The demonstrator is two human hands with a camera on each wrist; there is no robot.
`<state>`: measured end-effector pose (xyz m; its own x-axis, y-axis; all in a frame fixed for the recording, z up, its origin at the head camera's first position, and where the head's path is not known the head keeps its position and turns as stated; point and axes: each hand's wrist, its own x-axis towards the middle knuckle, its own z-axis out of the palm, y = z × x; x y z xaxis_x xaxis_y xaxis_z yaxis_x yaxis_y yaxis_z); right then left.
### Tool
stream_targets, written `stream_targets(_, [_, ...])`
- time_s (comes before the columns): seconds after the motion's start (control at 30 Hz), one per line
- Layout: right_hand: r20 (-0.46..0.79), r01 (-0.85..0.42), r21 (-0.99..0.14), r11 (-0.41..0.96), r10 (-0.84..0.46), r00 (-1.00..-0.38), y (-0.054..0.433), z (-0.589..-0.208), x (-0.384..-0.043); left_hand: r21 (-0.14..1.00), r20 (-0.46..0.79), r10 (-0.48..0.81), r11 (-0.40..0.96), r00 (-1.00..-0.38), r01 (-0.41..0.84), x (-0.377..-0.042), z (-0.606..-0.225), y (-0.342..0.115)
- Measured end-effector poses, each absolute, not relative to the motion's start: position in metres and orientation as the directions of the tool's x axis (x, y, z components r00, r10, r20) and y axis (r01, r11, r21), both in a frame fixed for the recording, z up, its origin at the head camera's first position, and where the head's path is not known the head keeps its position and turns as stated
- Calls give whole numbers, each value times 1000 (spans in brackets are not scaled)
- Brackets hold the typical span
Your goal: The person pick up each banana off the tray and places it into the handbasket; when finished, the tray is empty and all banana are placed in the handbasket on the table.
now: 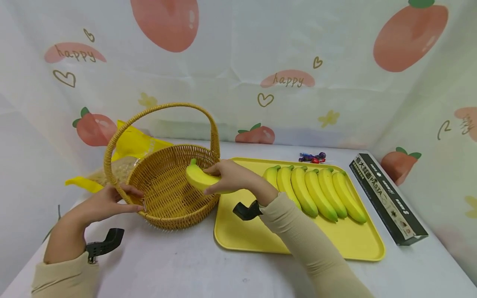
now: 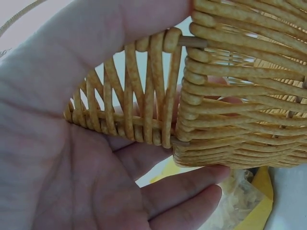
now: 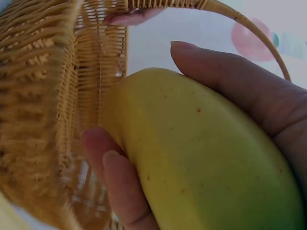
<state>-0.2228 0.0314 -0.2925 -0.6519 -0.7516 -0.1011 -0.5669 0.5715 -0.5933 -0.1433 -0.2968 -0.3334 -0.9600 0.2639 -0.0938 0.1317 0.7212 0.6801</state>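
A yellow banana (image 1: 201, 178) with a green tip is held in my right hand (image 1: 236, 177), over the right side of a wicker basket (image 1: 169, 188). The right wrist view shows the thumb on one side of the banana (image 3: 192, 143) and fingers on the other. My left hand (image 1: 106, 203) grips the basket's left side at the foot of its arched handle. In the left wrist view the thumb and fingers of that hand (image 2: 72, 158) lie on either side of the woven handle base (image 2: 139, 91). The basket's visible inside holds nothing.
On the right, a yellow tray (image 1: 261, 238) carries several bananas (image 1: 320, 194) side by side. A black pasta box (image 1: 387, 198) lies beyond its right edge. Small wrapped candies (image 1: 313, 157) sit behind the tray. A yellow bag of pasta (image 1: 130, 145) stands behind the basket.
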Motion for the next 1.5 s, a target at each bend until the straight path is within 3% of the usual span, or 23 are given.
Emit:
stream_targets(0.23, [-154,-585,-563,584,-769,-620,-5,-291,-234,688,-64,290,705,-955,168,-143,-333,-297])
stream_targets(0.4, [-172,-513,-620,594,-741,-649,-18,-299,-247,703,-70,298,691,-952,165,-144,-331,-296])
stream_targets(0.9, [-228,-457,-685,568,-762,-605,-61,-318,-261,736,13,348,631,-937,245,-146,-336,-295])
stream_targets(1.23, [-312,-365,-724,586,-750,-584,-82,-332,-264,719,-63,298,676,-953,164,-145,-332,-293])
stream_targets(1.5, [-436,-196,-790,581,-757,-487,-89,-342,-261,715,-76,291,683,-954,151,-145,-333,-293])
